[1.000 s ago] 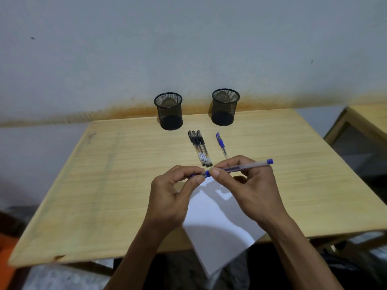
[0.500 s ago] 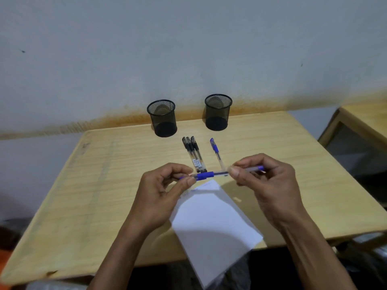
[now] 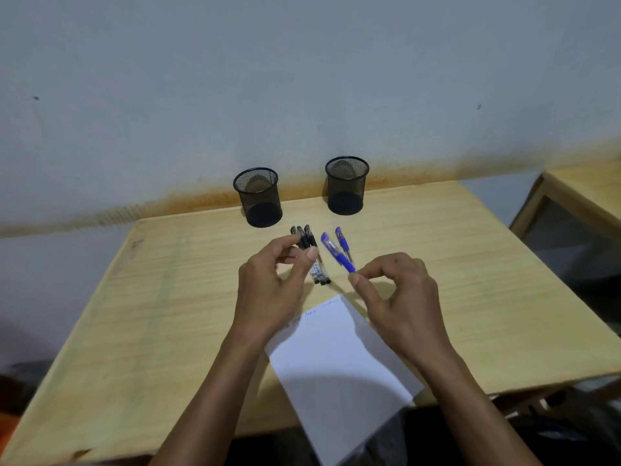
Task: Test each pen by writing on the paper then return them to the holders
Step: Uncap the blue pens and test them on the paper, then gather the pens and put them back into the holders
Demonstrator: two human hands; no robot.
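Note:
My right hand pinches the lower end of a blue capped pen, which points away and to the left above the table. My left hand hovers just left of it with thumb and fingers loosely apart and nothing in them. Behind that hand three black pens lie side by side, partly hidden by its fingers. A second blue pen lies on the table to their right. The white paper sits under my wrists, with faint scribbles near its far corner. Two black mesh holders stand at the back; no pens show in them.
The wooden table runs to the wall at the back; the paper overhangs its near edge. A second wooden table stands to the right across a gap.
My left hand has let go of the blue pen and drawn back to the left. My right hand has swung the pen from lying crosswise to pointing away from me.

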